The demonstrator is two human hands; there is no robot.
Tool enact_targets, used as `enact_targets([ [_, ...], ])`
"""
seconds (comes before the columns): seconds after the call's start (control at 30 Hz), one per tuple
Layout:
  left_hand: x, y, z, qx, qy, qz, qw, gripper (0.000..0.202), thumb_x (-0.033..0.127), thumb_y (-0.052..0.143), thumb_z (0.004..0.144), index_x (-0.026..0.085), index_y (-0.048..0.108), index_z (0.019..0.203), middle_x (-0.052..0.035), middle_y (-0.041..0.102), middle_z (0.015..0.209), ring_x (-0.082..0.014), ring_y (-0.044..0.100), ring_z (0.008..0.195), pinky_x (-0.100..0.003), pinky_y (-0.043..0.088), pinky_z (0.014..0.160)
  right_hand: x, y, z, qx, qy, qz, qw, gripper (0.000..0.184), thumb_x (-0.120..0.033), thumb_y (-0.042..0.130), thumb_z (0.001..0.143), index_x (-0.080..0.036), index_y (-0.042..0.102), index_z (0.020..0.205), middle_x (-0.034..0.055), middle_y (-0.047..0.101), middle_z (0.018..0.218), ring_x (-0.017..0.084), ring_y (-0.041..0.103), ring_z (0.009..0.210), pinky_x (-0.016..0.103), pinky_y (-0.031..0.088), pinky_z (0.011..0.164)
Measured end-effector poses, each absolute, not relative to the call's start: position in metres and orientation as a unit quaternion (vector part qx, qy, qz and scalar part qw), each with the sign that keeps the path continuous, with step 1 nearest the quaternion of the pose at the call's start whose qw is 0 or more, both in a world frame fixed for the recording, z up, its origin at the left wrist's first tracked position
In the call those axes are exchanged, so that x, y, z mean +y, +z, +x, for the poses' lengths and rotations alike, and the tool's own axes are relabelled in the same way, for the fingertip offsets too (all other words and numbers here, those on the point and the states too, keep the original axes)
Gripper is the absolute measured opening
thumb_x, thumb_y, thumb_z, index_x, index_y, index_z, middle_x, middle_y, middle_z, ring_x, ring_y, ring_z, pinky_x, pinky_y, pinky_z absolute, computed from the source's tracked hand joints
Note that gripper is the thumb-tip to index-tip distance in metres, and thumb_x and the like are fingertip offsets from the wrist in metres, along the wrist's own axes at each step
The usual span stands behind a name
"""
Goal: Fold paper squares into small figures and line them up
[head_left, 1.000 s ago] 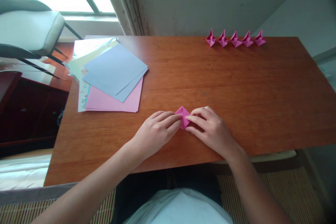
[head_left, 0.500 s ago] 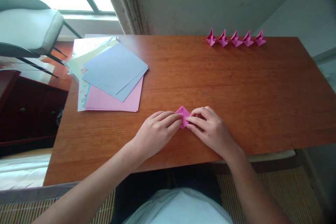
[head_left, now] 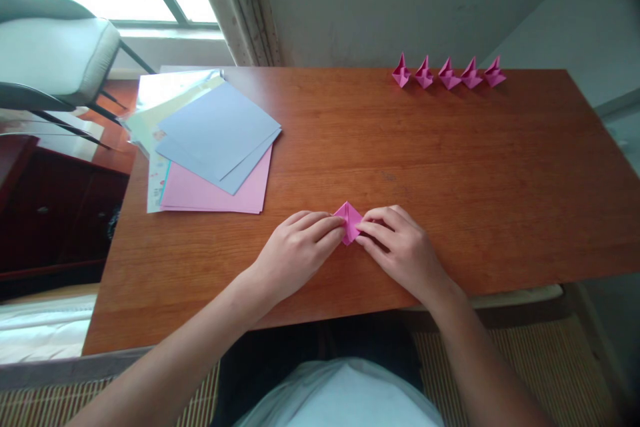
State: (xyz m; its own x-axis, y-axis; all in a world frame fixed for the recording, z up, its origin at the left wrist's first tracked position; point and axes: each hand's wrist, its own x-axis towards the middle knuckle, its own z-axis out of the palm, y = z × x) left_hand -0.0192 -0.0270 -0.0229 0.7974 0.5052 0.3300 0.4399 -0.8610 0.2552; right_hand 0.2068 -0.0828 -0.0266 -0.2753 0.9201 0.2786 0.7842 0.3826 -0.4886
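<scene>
A small diamond of folded pink origami paper (head_left: 351,221) lies near the front of the wooden table (head_left: 410,167), a crease running down its middle. My left hand (head_left: 303,247) presses its fingertips onto the paper's left half and covers that corner. From the other side, my right hand (head_left: 397,243) pinches the right corner between thumb and fingers. Both hands are closed on the same piece. Along the back edge stands a row of several finished pink origami figures (head_left: 449,75), each with a pointed tip upward.
On the table's left lie overlapping blue paper sheets (head_left: 220,130), with pink sheets (head_left: 220,193) beneath and plastic-wrapped paper packs (head_left: 150,103) behind. A pale chair (head_left: 55,53) stands beyond the left edge, by the window. A wall (head_left: 380,7) rises behind the table.
Almost nothing differs. My right hand has shifted very slightly on the paper's right corner; the left hand and the paper stay where they were.
</scene>
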Motion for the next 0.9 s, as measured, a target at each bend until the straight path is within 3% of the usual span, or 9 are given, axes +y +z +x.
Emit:
enact_targets([
  [0.53,-0.0295,-0.0178,-0.0172,0.223,0.204,0.952,0.046,0.02,0.016,0.051,0.103,0.017,0.071,0.105,-0.0036,0.078,0.111,-0.0194,0.07,0.102,-0.034,0.054,0.087,-0.0889,-0.0284,0.205,-0.785,0.122,-0.545,0.27,0.012,-0.02,0.063,0.097,-0.02,0.073,0.104,0.0077,0.069,0.107,0.021,0.06,0.096,0.037,0.054,0.087],
  [0.77,-0.0295,-0.0189,-0.0176,0.215,0.214,0.952,0.043,0.019,0.016,0.052,0.102,0.016,0.071,0.106,-0.003,0.078,0.11,-0.0208,0.07,0.102,-0.035,0.054,0.085,-0.0883,-0.0249,0.2048,-0.803,0.118,-0.535,0.235,0.024,-0.021,0.06,0.098,-0.022,0.072,0.119,0.0093,0.067,0.11,0.023,0.059,0.098,0.038,0.054,0.086],
  [0.9,-0.0289,-0.0204,-0.0183,0.216,0.214,0.951,0.055,0.019,0.018,0.052,0.103,0.016,0.07,0.108,-0.0024,0.078,0.111,-0.0214,0.07,0.102,-0.036,0.053,0.085,-0.0872,-0.0246,0.2044,-0.803,0.122,-0.536,0.229,0.024,-0.022,0.06,0.098,-0.022,0.073,0.119,0.0098,0.067,0.11,0.023,0.058,0.098,0.038,0.054,0.086],
])
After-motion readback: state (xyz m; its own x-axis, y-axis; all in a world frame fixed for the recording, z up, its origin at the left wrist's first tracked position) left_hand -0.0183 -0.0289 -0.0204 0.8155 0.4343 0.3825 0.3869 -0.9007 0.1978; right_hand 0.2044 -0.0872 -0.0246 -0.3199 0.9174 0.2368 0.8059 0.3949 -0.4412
